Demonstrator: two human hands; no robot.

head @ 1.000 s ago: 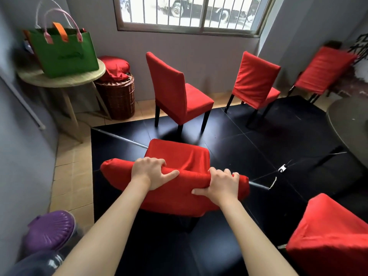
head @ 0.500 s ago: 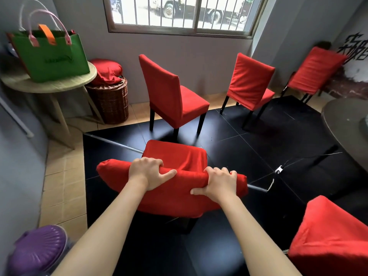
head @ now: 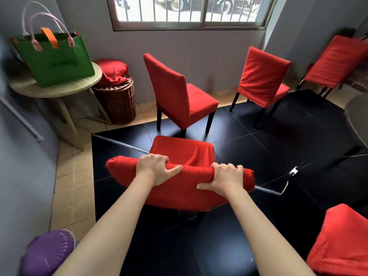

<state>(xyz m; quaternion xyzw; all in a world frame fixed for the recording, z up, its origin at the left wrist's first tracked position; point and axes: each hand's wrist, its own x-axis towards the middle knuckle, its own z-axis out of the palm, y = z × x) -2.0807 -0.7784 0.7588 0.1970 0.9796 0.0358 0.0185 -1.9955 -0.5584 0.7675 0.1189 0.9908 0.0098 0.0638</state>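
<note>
A chair in a red fabric cover (head: 180, 188) stands right in front of me on the black floor, its backrest towards me. My left hand (head: 154, 169) grips the top edge of the backrest left of the middle, fingers curled over it and thumb along the near side. My right hand (head: 226, 179) grips the same edge right of the middle in the same way. The chair's dark legs are mostly hidden under the seat and my arms.
Three more red-covered chairs (head: 179, 96) (head: 262, 78) (head: 336, 62) stand ahead, a fourth (head: 340, 244) at bottom right. A round wooden table (head: 59, 88) with a green bag (head: 53, 56), a wicker basket (head: 117, 100), a purple bin (head: 45, 253) at left. A dark round table (head: 358, 116) at right.
Both hands keep their grip on the backrest. The view has shifted: the chairs ahead and the table at left appear lower and nearer in the frame, so I and the chair have moved a little forward.
</note>
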